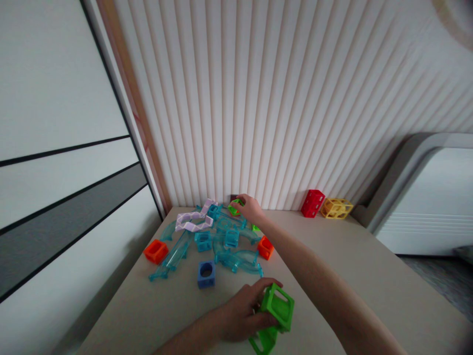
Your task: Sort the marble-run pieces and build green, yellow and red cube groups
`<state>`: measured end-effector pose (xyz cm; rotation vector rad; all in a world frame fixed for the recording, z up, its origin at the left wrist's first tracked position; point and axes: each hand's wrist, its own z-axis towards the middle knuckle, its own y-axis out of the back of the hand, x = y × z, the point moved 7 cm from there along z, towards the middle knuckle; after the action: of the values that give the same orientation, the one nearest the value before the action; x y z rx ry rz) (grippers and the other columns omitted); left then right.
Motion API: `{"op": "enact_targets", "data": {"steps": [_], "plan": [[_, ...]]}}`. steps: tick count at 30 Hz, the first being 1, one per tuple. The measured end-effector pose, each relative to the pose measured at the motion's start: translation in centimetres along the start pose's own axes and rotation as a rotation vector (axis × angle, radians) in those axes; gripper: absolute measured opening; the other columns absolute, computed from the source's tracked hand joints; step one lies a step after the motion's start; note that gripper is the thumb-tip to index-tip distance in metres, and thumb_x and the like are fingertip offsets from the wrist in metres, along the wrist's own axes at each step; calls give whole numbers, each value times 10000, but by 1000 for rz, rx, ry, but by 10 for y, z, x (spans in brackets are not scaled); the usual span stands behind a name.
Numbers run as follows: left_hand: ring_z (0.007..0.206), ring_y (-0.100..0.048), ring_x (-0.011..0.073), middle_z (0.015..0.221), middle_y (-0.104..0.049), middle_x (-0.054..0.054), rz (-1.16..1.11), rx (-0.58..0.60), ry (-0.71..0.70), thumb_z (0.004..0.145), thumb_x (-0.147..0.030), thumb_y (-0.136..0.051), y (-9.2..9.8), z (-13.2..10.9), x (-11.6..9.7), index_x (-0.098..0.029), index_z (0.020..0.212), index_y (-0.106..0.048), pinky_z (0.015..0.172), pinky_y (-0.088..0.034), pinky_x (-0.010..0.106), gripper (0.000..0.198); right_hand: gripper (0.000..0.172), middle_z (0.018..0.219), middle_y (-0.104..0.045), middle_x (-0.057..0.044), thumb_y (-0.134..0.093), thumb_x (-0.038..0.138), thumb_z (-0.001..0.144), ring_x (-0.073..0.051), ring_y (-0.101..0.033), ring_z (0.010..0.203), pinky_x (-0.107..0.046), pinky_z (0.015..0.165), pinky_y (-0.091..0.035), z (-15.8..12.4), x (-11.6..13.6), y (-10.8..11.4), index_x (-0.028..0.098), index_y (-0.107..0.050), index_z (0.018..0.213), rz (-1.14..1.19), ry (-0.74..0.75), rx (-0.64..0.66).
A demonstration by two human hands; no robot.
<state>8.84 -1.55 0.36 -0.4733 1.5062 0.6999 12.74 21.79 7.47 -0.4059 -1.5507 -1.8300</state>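
Near the front of the table my left hand [242,310] is closed around green hollow cube blocks [280,308], which look joined, one below the other. At the far edge by the wall, my right hand [249,207] has its fingers closed on another green cube block [235,207]. Clear blue track pieces [236,259] lie heaped to the left of my right forearm, with clear blue cubes [231,238] among them. Close to that forearm sits an orange cube [265,247]. A darker blue cube with a round hole [206,274] stands in front of the heap.
A lilac zigzag chain piece [194,222] rests on the heap. Another orange cube [155,252] is at the left. Red blocks [313,203] and yellow frame blocks [336,208] stand by the ribbed wall [273,98]. A white cabinet [74,222] borders the left side.
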Motion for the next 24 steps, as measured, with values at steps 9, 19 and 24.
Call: {"op": "enact_targets", "data": {"steps": [9, 19, 24], "plan": [[767, -567, 154, 987, -662, 34, 83, -12, -33, 874, -439, -680, 0, -1, -6, -270, 1397, -495, 692, -452, 244, 580, 381, 1123, -758, -95, -567, 483, 962, -245, -704, 1025, -315, 832, -510, -11, -25, -8, 201, -681, 1192, -124, -91, 69], [798, -562, 169, 1022, -641, 41, 57, -42, 21, 850, -407, -706, 2, -2, -2, -283, 1389, -522, 698, -457, 262, 582, 408, 1229, -725, -118, -534, 502, 972, -281, -670, 1138, -351, 910, -492, -16, -23, -1, 210, -661, 1227, -255, -38, 146], [811, -557, 165, 1000, -633, 30, 71, -29, -19, 862, -414, -698, 1, 0, -2, -279, 1395, -511, 706, -450, 256, 581, 364, 1201, -735, -128, -540, 480, 972, -296, -672, 1139, -370, 928, -486, -22, -23, -6, 225, -687, 1186, -291, -6, 176]]}}
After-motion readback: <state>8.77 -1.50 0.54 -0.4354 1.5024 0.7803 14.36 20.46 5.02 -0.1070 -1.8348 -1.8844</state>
